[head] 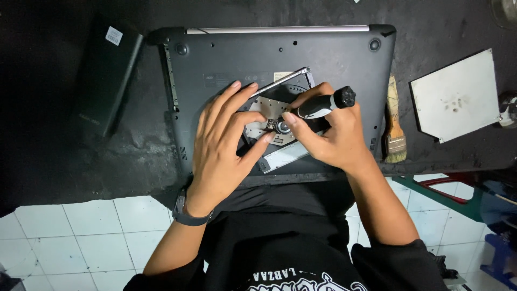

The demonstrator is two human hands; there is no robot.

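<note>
A black-and-white screwdriver, its tip hidden behind fingers and its long axis running from upper right down toward the middle of an exposed optical drive, is clamped in the grip of the right hand. The left hand lies on the drive, thumb and forefinger pinched at a small part too tiny to identify. One upturned dark laptop carries the drive on a black table, with one brush and one white plate to the right.

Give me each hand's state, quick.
Left hand: open, fingers spread on the optical drive.
Right hand: closed around a screwdriver.
</note>
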